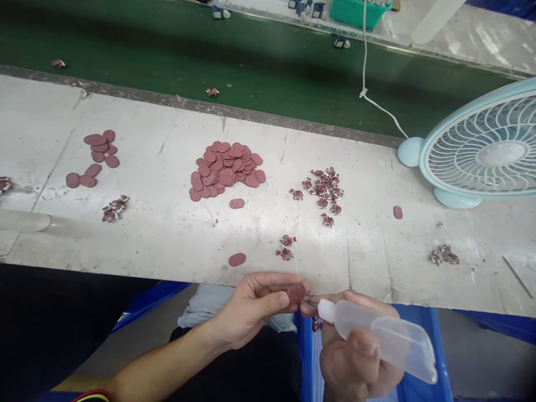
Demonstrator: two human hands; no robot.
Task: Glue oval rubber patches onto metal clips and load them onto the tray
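My left hand (253,310) pinches a flat reddish-brown oval disc (296,292) by its edge, just past the front edge of the table. A translucent squeeze bottle (379,329) with a white cap and a thin metal needle lies tilted in my right hand (355,357), its fingers wrapped around it. The needle tip points at the disc's right edge; whether they touch I cannot tell. Below the needle, a small brown-and-white figurine (316,324) shows partly at my right fingers; what supports it is unclear. Another oval disc (237,259) lies near my left hand.
On the white table (176,234) are a heap of discs (228,170) and a cluster of animal figurines (329,190). A light-blue fan (481,145) stands right. Behind runs a green belt (146,56) carrying figurines. A blue bin (422,346) sits below my right hand.
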